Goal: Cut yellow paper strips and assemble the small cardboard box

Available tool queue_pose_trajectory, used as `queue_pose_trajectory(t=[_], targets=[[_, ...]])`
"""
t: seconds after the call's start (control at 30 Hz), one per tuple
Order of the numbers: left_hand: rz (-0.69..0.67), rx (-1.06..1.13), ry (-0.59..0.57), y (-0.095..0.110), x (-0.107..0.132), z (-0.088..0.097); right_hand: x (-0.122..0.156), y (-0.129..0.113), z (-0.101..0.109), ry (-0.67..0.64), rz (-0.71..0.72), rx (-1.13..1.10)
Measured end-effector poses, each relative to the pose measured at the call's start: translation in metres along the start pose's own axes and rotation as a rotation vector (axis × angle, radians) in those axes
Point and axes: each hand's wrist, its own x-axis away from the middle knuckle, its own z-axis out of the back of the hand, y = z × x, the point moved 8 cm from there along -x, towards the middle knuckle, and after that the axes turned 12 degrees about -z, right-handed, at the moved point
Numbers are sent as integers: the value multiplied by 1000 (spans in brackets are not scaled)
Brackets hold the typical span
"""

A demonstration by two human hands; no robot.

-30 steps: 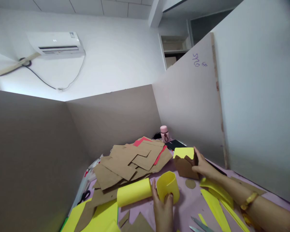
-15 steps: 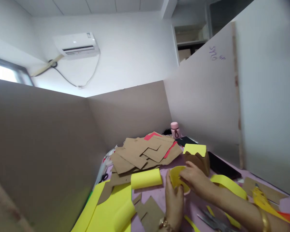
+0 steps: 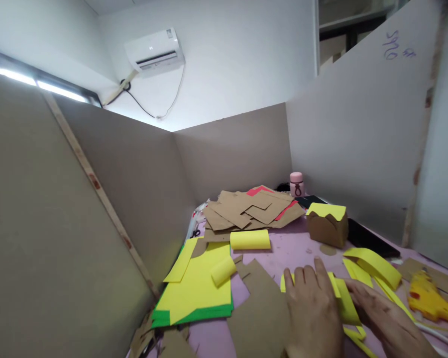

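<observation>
My left hand (image 3: 313, 311) lies flat with fingers stretched out, pressing down a yellow paper piece (image 3: 343, 298) on the pink table (image 3: 283, 248). My right hand (image 3: 381, 313) rests beside it on the same yellow paper, fingers extended along its right edge. A brown cardboard cutout (image 3: 261, 308) lies just left of my left hand. Behind my hands stands a small brown cardboard box with a yellow top (image 3: 326, 223).
A rolled yellow sheet (image 3: 250, 239) and a smaller roll (image 3: 223, 271) lie on the table, by a stack of yellow and green sheets (image 3: 197, 288). A brown cardboard pile (image 3: 250, 209), a pink bottle (image 3: 296, 184), yellow strips (image 3: 373, 263) and a yellow glue gun (image 3: 429, 298) surround them. Partition walls enclose the desk.
The view has tilted down and left. The curled yellow paper held upright by both hands is now flattened on the table under my palms. My right hand has left the small box.
</observation>
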Motion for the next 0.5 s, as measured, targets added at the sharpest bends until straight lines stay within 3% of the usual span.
queue_pose_trajectory(t=[0.17,0.27,0.3,0.33,0.4,0.43,0.5], targets=[[-49,51,-18,29,24,5,26,21,5,-50,-62,-195],[-62,292,102,31,52,23,46,19,8,-108,-84,-269],[-1,405,175,23,65,31,55,18,8,-144,-96,-298],[116,517,321,8,81,42,64,16,7,-183,-103,-325],[450,769,544,-26,120,47,85,11,5,-234,-87,-364],[604,924,571,-36,138,39,96,9,3,-250,-69,-373],[834,1161,503,-40,166,18,115,8,-4,-278,-41,-374]])
